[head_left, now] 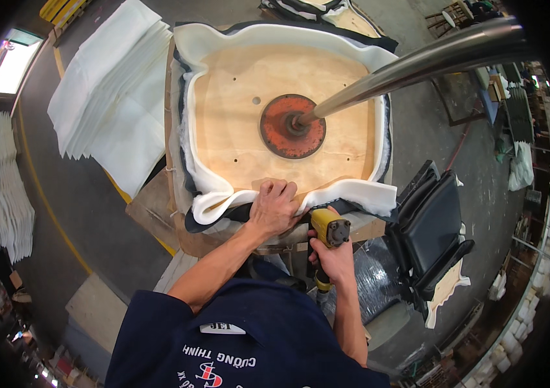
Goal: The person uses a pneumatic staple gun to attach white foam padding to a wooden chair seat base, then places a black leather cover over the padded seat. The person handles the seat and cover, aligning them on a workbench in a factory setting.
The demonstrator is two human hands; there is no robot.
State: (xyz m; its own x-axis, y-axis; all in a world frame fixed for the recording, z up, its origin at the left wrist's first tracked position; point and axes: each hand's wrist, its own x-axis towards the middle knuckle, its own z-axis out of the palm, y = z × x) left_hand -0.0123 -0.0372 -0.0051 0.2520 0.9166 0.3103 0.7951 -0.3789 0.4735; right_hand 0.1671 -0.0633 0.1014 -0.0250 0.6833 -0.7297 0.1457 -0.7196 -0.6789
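A plywood seat panel [226,132] lies face up, with white foam padding [352,189] and black cover material [205,223] turned up around its rim. At the near edge my left hand [276,205] is closed, its fingers curled over the padding and cover edge against the wood. Beside it my right hand [334,255] grips a yellow air staple gun [328,226], its nose close to the near edge of the seat. A red round press plate [275,139] on a steel rod [411,71] rests on the middle of the panel.
A stack of white padding sheets [116,84] stands at the left, with another white stack [0,187] farther off. Black upholstered seats [430,226] are piled at the right, next to a plastic-wrapped surface [373,278]. The rod slants up across the right side.
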